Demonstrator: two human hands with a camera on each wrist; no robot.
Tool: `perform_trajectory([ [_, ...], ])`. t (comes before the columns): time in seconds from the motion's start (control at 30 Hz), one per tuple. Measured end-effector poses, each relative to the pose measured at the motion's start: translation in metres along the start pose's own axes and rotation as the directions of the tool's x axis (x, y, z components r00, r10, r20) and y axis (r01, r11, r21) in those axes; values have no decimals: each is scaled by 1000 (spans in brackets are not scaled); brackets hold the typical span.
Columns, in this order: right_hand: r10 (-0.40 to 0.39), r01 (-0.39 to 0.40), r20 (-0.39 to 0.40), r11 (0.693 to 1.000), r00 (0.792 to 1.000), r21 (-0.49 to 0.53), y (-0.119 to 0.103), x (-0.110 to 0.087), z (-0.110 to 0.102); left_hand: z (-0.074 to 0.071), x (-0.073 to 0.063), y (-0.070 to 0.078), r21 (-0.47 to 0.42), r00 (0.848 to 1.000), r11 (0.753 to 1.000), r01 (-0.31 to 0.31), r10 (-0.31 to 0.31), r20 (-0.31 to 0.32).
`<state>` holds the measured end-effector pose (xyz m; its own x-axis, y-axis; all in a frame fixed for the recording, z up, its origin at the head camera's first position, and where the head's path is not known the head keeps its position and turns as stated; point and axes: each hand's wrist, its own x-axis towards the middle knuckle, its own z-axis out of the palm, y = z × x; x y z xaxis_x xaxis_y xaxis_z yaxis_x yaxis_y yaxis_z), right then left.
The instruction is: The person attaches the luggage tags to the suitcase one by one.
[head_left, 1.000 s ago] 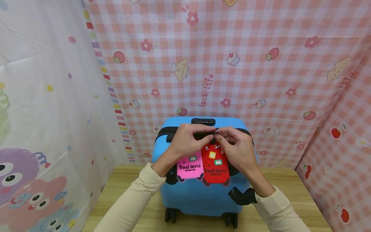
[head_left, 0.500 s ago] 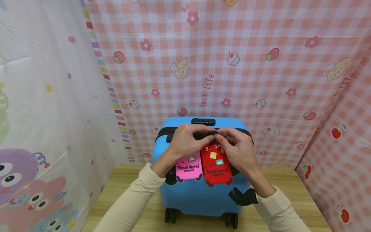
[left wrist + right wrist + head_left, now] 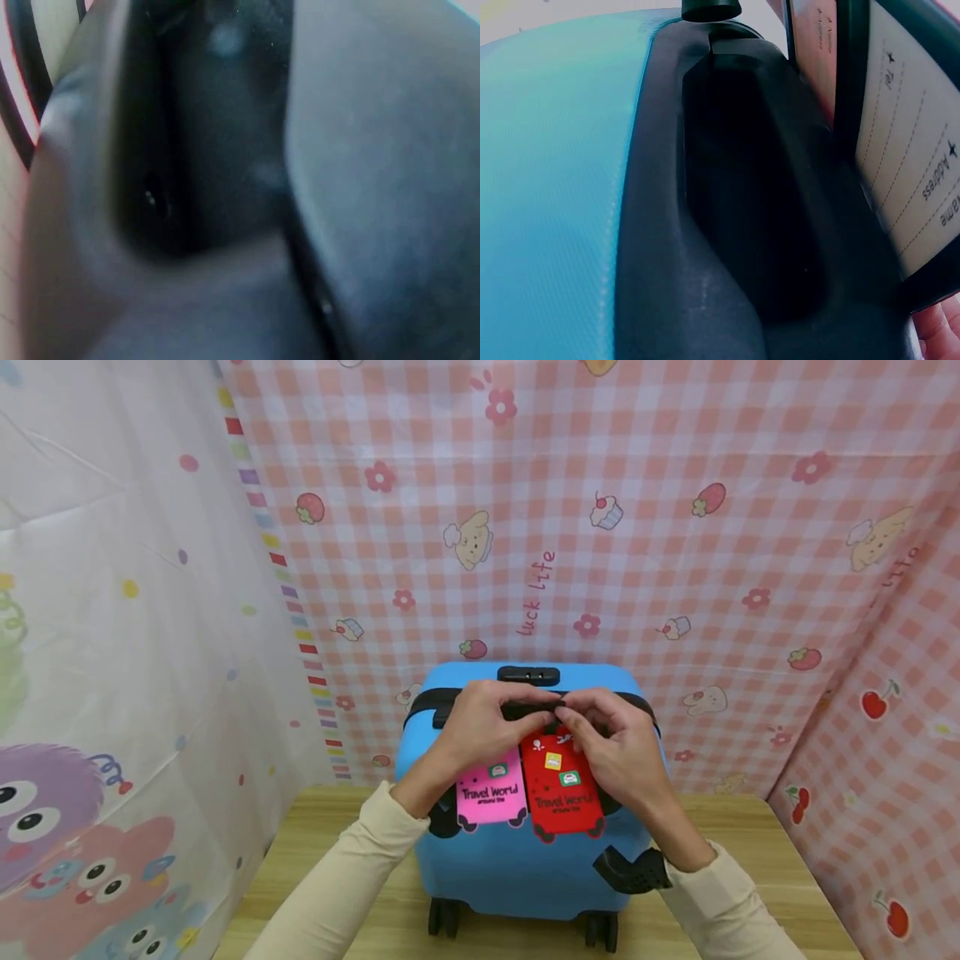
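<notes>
A blue suitcase (image 3: 525, 877) stands upright, two luggage tags hanging in front of its black top handle. Fingertips of my left hand (image 3: 480, 722) and right hand (image 3: 622, 739) meet at the handle, pinching a small black strap (image 3: 558, 704) above the red luggage tag (image 3: 567, 802); its far end is hidden by the fingers. Left of it hangs the pink luggage tag (image 3: 491, 802), its upper part behind my left hand. In the right wrist view, the white back of a tag (image 3: 919, 127) shows printed lines beside the black handle recess (image 3: 742, 195). The left wrist view is mostly a blurred dark recess (image 3: 225, 150).
The suitcase stands on a wood-grain table (image 3: 322, 860), on black wheels (image 3: 600, 931). A black combination lock (image 3: 528, 675) sits on its far top edge. A black wrist-camera mount (image 3: 632, 870) hangs at my right cuff. A checked curtain (image 3: 637, 568) closes off the back.
The red tag has swung slightly right, away from the pink one, opening a narrow gap between them. Both hands stay at the same spot with small finger movements.
</notes>
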<state>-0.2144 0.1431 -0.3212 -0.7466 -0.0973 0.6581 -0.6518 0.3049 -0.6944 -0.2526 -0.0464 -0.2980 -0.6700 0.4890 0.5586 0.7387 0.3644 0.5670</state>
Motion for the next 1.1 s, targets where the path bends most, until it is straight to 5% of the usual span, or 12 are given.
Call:
perform_trajectory([
  [0.33,-94,93,-15,996,995,-12,-1,0,1,-1,1,-1,-37,999,999,30,-30,17],
  [0.7,44,-42,60,998,997,-42,-2,1,-1,-1,1,0,-5,998,999,49,-49,27],
  [1.1,28,-24,49,996,998,-81,2,2,-4,-1,2,-1,3,997,997,75,-75,36],
])
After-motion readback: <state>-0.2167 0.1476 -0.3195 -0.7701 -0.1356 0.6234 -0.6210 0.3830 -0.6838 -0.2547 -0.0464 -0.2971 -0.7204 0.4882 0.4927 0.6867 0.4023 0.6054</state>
